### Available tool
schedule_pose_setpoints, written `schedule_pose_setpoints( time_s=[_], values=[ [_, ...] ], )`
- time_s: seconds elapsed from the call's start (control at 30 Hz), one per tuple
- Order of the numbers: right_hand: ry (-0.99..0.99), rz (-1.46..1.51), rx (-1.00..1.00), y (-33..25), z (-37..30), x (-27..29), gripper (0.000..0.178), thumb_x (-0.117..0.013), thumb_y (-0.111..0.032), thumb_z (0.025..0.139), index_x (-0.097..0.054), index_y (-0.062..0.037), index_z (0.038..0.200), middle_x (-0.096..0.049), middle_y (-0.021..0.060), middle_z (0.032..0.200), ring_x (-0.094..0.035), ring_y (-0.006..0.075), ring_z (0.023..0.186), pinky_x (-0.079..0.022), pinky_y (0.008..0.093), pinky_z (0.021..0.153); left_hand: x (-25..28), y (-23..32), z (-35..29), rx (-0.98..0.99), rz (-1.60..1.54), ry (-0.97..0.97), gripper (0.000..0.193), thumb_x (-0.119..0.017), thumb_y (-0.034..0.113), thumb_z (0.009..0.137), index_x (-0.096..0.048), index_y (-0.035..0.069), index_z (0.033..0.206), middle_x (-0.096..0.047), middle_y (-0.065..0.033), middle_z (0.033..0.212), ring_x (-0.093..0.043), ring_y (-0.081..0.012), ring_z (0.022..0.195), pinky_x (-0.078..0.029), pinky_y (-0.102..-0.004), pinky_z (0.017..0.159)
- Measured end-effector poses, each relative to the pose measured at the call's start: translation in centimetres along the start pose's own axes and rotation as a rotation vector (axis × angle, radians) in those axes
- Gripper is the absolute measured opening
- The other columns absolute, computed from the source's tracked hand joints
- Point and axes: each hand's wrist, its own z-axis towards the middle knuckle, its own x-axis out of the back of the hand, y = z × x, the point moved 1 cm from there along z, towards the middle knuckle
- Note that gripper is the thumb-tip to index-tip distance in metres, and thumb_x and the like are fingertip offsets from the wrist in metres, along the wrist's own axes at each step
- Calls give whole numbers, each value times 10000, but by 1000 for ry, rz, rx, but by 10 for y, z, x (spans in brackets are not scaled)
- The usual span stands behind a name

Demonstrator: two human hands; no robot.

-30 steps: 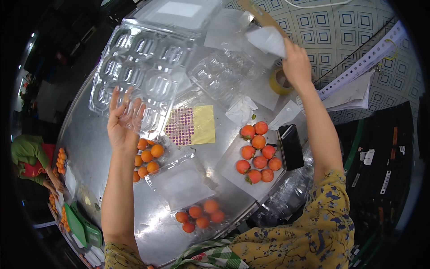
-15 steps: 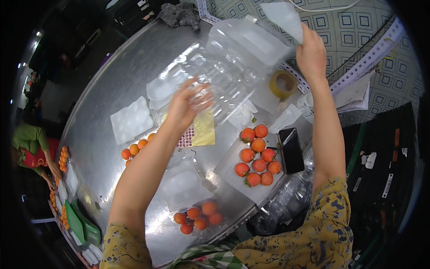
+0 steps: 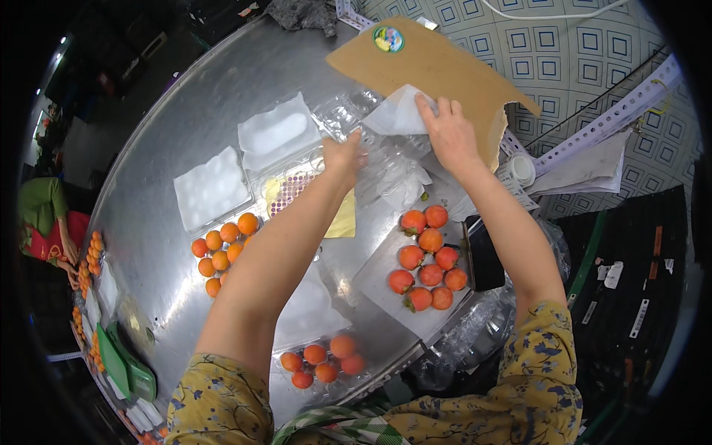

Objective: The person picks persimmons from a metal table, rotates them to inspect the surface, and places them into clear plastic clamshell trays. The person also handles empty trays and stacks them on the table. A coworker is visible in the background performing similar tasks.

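My left hand (image 3: 343,157) is closed on the edge of a clear plastic fruit tray (image 3: 337,117) at the far middle of the metal table. My right hand (image 3: 451,135) pinches a thin white liner sheet (image 3: 399,113), which hangs by the tray's right side. Beside my left hand lie a tray with a white liner (image 3: 276,132) and a yellow sheet of round purple stickers (image 3: 341,222). Another white-lined tray (image 3: 213,189) sits further left. Orange persimmons (image 3: 229,232) fill part of a tray beneath my left forearm.
More persimmons (image 3: 430,274) rest on a pale sheet at right, by a black phone (image 3: 486,256). Nearer me are several persimmons (image 3: 325,372) in a clear tray. Brown cardboard (image 3: 445,63) covers the far edge. At far left a person (image 3: 52,222) handles fruit near a green scale (image 3: 133,371).
My right hand has come down and left with the white sheet. My left hand has moved right and closed on the clear tray. The stack over the cardboard is gone from there.
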Motion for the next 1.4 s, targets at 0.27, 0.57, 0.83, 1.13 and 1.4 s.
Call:
schedule_pose_setpoints(
  time_s=[0.27,0.57,0.83,1.13,1.4],
  values=[
    [104,9,-81,28,27,19,561,-573,-33,789,-506,-170,1329,-556,91,1060,-553,281,980,-545,375,724,-10,33,-13,-75,-325,-198,215,-489,84,953,-426,-46,1113,-562,-229,1026,-668,-371,865,-601,-357,660],
    [-79,-8,12,2,24,-33,569,-572,-50,802,-479,-168,1352,-535,97,1039,-549,273,970,-550,362,716,-16,18,26,-101,334,187,536,-657,142,866,-398,-106,1264,-554,-258,1154,-608,-355,1035,-515,-409,837],
    [-168,66,-16,-3,14,-64,634,-547,-27,823,-396,-154,1426,-485,140,1200,-531,316,1060,-546,374,809,2,11,-76,-85,215,-93,642,-642,139,826,-346,-106,1340,-475,-258,1326,-460,-307,1241,-371,-389,1008],
    [-209,63,-61,6,32,-46,659,-514,-14,828,-370,-196,1444,-498,121,1195,-542,322,1030,-540,406,810,11,0,-52,87,256,-311,926,-661,211,814,-86,-72,1482,-193,-261,1531,-222,-358,1415,-242,-433,1123],
    [-242,41,12,-38,-5,-23,663,-570,-41,804,-384,-181,1425,-489,117,1216,-555,306,993,-546,380,788,26,3,-66,68,353,-457,928,-674,249,835,-91,-47,1493,-152,-233,1554,-208,-331,1428,-242,-390,1141]
  ],
)
